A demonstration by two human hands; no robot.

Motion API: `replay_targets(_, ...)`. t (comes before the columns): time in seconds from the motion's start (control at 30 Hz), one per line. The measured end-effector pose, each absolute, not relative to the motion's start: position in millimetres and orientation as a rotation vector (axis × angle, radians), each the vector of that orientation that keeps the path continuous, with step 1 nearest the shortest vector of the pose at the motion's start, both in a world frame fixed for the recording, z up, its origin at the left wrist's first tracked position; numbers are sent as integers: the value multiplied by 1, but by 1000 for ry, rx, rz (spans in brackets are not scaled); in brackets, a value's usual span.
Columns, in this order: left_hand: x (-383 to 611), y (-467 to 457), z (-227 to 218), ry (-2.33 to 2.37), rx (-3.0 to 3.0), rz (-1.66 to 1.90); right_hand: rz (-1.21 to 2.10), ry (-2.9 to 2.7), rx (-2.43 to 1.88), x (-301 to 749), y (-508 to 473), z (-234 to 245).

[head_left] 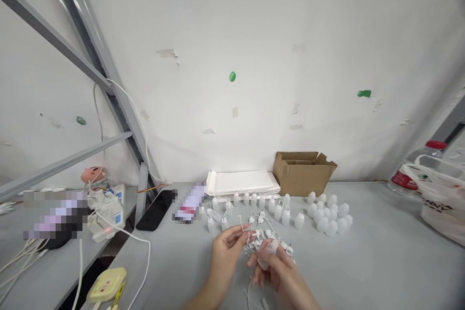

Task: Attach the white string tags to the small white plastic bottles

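My left hand (227, 248) is closed in a pinch on a small white cap with a thin strap (240, 223), just over the loose parts. In my right hand (281, 266) lies a small translucent plastic bottle (268, 254), tilted, with the fingers wrapped round it. Beneath and between both hands spreads a pile of white caps with thin straps (260, 218). Behind the pile stand several small bottles with pointed caps (285, 216). Several rounded translucent bottles (331, 227) without visible nozzles are grouped to the right.
White flat packages (243, 182) and an open cardboard box (305, 177) stand against the wall. Two phones lie at the left, one a black phone (156, 210). Nearby are a power strip (109, 213), cables and a yellow case (107, 285). A plastic bag (443, 208) sits far right.
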State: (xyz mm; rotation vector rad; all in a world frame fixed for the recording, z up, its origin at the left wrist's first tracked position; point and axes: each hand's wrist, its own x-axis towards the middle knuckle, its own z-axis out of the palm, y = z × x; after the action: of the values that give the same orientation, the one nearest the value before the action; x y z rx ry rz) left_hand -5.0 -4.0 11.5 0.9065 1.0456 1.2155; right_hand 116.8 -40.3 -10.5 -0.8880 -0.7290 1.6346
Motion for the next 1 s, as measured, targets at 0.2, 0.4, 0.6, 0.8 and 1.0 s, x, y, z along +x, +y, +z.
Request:
replay_targets(0.2,-2,-8,4,1064,969,1235,1206,-962,-1179,108,-43,-20)
replay_targets(0.4,0,-11,0,1108,1028,1228,1061,-984,-1269,103,-42,-25)
replay_targets(0.6,0,-12,3,1073,995,1234,1004,-1033,-1344,110,-40,-16)
replay_targets(0.8,0,-11,4,974,950,1217,971,-1047,-1412,112,-41,-13)
replay_targets(1.0,2,-11,3,903,919,1213,1030,-953,-1379,115,-38,-12)
